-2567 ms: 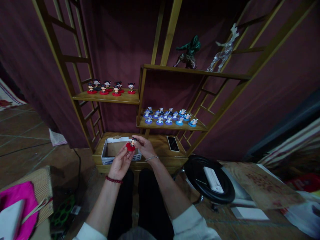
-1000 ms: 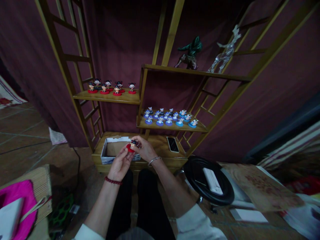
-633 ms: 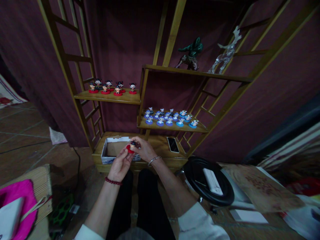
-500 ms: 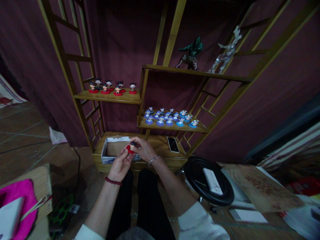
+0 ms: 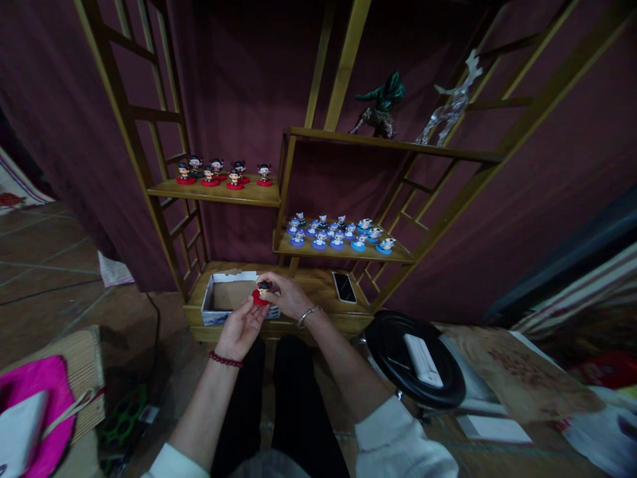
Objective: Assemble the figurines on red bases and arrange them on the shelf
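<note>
Between my two hands is a small figurine point(image 5: 261, 293) with dark hair and a round red base. My left hand point(image 5: 243, 323) grips the base from below left, thumb against its edge. The fingers of my right hand point(image 5: 284, 295) close on the figurine's right side and partly cover it. Just behind and left of the hands, an open cardboard box point(image 5: 206, 300) rests on the bottom shelf point(image 5: 318, 287). Several similar red-based figurines point(image 5: 235, 179) stand on the upper left shelf point(image 5: 213, 192).
Several purple- and blue-based figurines point(image 5: 337, 240) stand on the middle shelf. A phone point(image 5: 344, 287) lies on the bottom shelf. Higher up are a green-cloaked statue point(image 5: 383, 106) and a clear deer figure point(image 5: 450, 103). A black round stool point(image 5: 448, 392) stands to the right.
Both hands stay in nearly the same place. The figurine is turned very slightly between the fingers, and the right wrist shifts a little.
</note>
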`<action>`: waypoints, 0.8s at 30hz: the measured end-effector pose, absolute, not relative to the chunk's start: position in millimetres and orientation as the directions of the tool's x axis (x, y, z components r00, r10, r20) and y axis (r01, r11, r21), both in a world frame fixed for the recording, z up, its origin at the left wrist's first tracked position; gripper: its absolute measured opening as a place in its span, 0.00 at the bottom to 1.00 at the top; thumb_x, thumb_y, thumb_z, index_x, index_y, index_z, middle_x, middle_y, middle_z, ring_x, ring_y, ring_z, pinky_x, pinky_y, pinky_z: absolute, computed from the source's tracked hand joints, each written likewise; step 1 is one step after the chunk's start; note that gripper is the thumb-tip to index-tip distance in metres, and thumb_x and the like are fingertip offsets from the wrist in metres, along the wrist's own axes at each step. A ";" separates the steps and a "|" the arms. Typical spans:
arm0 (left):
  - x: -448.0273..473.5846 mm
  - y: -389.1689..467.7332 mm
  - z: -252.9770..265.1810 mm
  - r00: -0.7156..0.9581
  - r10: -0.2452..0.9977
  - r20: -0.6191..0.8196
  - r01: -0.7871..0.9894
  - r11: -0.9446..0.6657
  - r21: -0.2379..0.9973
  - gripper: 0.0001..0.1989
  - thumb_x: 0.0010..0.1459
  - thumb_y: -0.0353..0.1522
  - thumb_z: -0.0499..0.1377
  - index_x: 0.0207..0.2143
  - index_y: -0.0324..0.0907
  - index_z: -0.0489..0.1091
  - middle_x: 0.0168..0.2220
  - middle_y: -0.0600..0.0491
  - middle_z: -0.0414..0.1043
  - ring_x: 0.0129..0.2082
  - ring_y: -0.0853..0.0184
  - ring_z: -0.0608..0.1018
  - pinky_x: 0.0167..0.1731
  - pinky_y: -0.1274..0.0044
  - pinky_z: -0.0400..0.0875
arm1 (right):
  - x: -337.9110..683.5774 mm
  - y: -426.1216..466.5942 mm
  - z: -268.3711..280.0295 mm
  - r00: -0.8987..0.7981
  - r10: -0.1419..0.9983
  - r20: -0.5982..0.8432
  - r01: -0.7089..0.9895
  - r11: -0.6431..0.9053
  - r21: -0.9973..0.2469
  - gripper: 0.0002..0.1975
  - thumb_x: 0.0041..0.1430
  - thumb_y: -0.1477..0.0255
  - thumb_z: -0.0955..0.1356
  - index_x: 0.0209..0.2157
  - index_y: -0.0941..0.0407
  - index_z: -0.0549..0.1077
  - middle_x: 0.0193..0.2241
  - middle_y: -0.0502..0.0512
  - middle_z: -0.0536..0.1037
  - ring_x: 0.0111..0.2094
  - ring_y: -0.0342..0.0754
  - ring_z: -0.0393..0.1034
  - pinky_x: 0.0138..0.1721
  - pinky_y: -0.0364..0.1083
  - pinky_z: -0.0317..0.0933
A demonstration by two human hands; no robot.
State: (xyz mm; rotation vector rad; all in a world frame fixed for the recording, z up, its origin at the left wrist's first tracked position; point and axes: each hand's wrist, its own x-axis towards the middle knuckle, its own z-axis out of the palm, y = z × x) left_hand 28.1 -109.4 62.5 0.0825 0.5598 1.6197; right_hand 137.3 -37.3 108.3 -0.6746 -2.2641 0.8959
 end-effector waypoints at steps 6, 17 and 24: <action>28.7 -107.8 60.0 -0.162 0.956 -0.243 -0.913 -0.052 0.404 0.07 0.53 0.21 0.52 0.30 0.35 0.70 0.32 0.48 0.73 0.33 0.69 0.75 0.40 0.74 0.70 | 136.2 -37.1 106.8 -0.666 0.655 0.357 0.289 0.668 -0.686 0.13 0.47 0.77 0.65 0.38 0.53 0.68 0.30 0.47 0.71 0.29 0.41 0.64 0.33 0.41 0.58; 22.7 -109.4 66.5 -0.139 0.962 -0.236 -0.934 -0.048 0.355 0.08 0.52 0.21 0.52 0.30 0.35 0.69 0.35 0.45 0.73 0.37 0.67 0.75 0.42 0.73 0.69 | 134.4 -36.4 107.3 -0.664 0.681 0.309 0.234 0.582 -0.778 0.22 0.49 0.74 0.65 0.48 0.52 0.64 0.37 0.51 0.73 0.33 0.42 0.68 0.38 0.44 0.62; 20.0 -110.6 71.3 -0.136 0.963 -0.234 -0.931 -0.044 0.363 0.08 0.53 0.22 0.51 0.32 0.35 0.69 0.35 0.45 0.73 0.36 0.68 0.75 0.42 0.73 0.69 | 131.9 -34.8 105.4 -0.638 0.713 0.290 0.168 0.497 -0.851 0.20 0.50 0.73 0.65 0.48 0.54 0.65 0.39 0.53 0.73 0.35 0.43 0.68 0.39 0.45 0.62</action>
